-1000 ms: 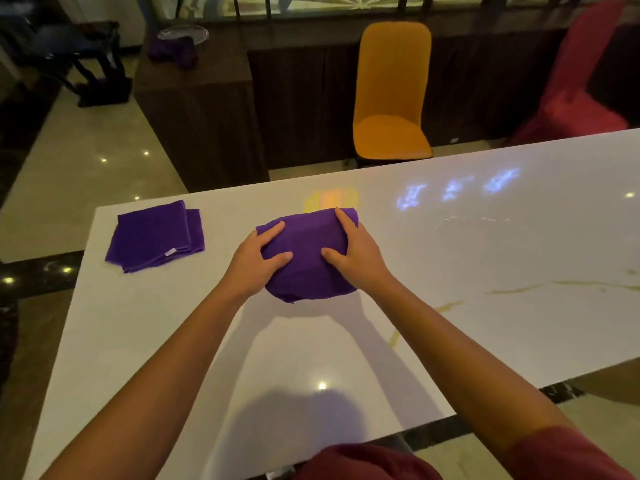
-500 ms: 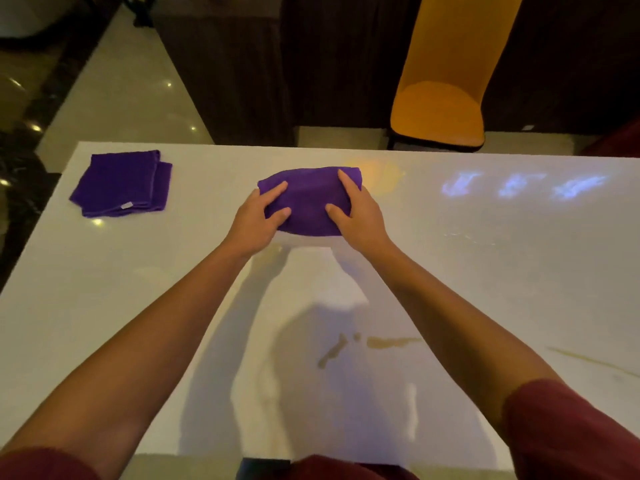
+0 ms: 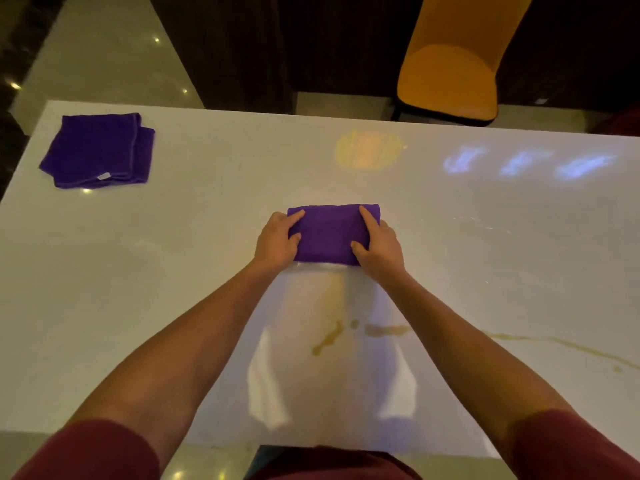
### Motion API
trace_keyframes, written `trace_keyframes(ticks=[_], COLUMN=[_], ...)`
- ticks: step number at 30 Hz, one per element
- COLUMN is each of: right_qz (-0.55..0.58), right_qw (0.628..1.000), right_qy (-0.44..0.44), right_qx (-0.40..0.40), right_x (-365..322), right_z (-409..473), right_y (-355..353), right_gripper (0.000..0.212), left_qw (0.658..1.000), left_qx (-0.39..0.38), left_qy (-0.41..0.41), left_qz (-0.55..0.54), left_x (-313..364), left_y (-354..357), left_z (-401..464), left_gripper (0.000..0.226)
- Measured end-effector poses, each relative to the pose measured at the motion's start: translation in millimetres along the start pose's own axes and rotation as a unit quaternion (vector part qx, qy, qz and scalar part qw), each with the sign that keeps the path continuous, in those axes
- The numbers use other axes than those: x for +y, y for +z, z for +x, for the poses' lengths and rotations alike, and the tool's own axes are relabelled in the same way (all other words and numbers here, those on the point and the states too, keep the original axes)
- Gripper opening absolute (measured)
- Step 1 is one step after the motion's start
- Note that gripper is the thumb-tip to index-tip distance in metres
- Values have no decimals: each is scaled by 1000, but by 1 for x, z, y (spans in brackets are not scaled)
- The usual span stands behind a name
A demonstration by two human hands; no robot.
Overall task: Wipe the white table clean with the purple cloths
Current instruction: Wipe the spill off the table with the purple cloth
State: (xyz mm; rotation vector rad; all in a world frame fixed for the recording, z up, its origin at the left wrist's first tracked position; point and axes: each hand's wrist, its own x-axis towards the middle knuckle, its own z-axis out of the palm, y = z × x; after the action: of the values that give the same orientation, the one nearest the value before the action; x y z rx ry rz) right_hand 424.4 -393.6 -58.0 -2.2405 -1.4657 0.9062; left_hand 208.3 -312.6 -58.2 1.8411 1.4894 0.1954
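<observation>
A folded purple cloth [image 3: 329, 237] lies flat on the white table [image 3: 173, 271] near its middle. My left hand [image 3: 277, 240] presses on the cloth's left end and my right hand [image 3: 379, 245] presses on its right end, fingers stretched over the fabric. Yellowish-brown spill marks [image 3: 332, 337] streak the table between my forearms, and a thin streak [image 3: 561, 344] runs off to the right. A second purple cloth [image 3: 98, 150], folded, lies at the table's far left corner, apart from both hands.
An orange chair [image 3: 450, 74] stands beyond the table's far edge at the right. A dark wooden counter [image 3: 242, 46] runs behind the table. Glossy floor shows at the far left. The table's near edge lies just in front of my body.
The cloth, bunched a second ago, now lies as a flat rectangle under both hands. The view has tilted down, so the spill marks near me show.
</observation>
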Motion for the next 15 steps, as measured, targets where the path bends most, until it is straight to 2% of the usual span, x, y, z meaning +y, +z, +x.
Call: trace_keyframes(ticks=[2, 4, 6, 8, 10, 15], right_qz=[-45, -86, -127, -157, -195, -224], right_qw=[998, 989, 980, 976, 972, 972], right_qy=[15, 17, -30, -75, -85, -25], right_qx=[50, 116, 148, 128, 102, 64], right_x=[-5, -15, -29, -46, -58, -61], right_z=[0, -2, -4, -5, -3, 27], right_y=[-5, -9, -5, 11, 32, 65], right_gripper=[83, 79, 71, 65, 62, 70], left_qw=[999, 989, 977, 970, 964, 959], left_qx=[37, 113, 166, 166, 153, 151], left_qy=[-5, -10, -22, -48, -63, -66], left_qz=[32, 94, 130, 169, 206, 230], left_x=[-11, -24, -38, -53, -68, -75], left_y=[-1, -3, -3, 2, 11, 18], left_z=[-2, -7, -15, -22, -26, -20], left_gripper=[57, 56, 57, 60, 61, 59])
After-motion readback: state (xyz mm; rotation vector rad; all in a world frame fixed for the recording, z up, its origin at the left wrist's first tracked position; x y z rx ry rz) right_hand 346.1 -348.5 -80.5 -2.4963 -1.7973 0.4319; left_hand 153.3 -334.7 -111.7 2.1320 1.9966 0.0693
